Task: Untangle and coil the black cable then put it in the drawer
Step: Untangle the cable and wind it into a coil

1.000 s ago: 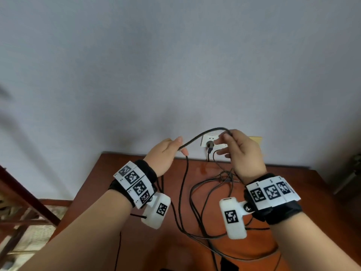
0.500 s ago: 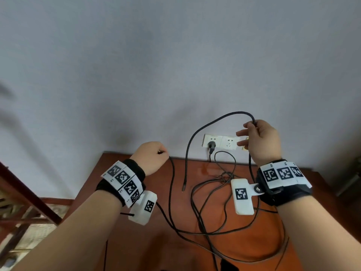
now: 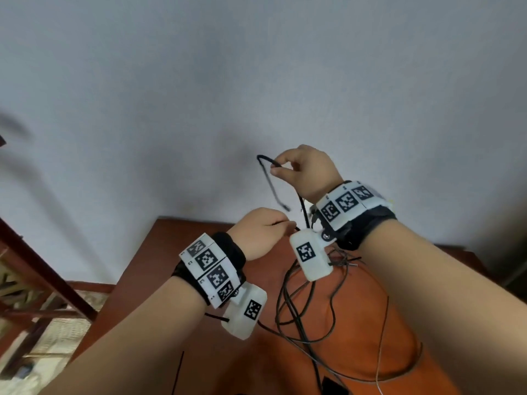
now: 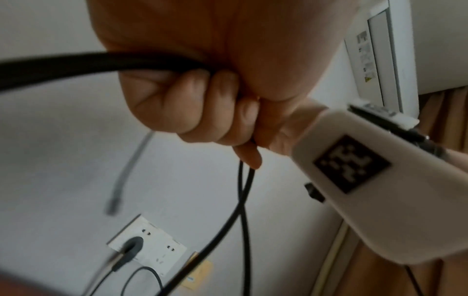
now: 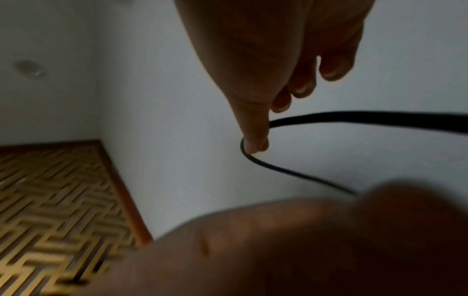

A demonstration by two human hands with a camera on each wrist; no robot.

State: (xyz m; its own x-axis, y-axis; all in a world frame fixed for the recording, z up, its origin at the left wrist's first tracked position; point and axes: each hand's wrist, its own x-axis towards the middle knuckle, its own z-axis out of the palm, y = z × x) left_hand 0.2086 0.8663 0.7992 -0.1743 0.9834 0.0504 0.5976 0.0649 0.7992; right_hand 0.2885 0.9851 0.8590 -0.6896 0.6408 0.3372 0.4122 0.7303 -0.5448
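Note:
The black cable (image 3: 269, 181) bends over in the air in front of the wall. My right hand (image 3: 275, 168) pinches it between thumb and forefinger near its free end, which dangles just left of the hand. In the right wrist view the cable (image 5: 354, 118) curves round my thumb tip. Lower and to the left, my left hand (image 3: 288, 223) grips a further stretch in a fist. The left wrist view shows the cable (image 4: 76, 64) entering that fist and two strands leaving below. The rest lies tangled (image 3: 299, 309) on the reddish wooden table (image 3: 176, 252). No drawer is in view.
A white wall socket (image 4: 147, 252) with a dark plug in it sits behind the table. Thinner wires (image 3: 382, 323) mix with the tangle. A dark wooden frame (image 3: 42, 266) stands at the left over patterned flooring (image 5: 50, 200). A white air conditioner (image 4: 380, 50) hangs high on the wall.
My right hand has risen and moved left with the cable, and its free end now hangs shorter. My left hand has moved right, so both hands are close together.

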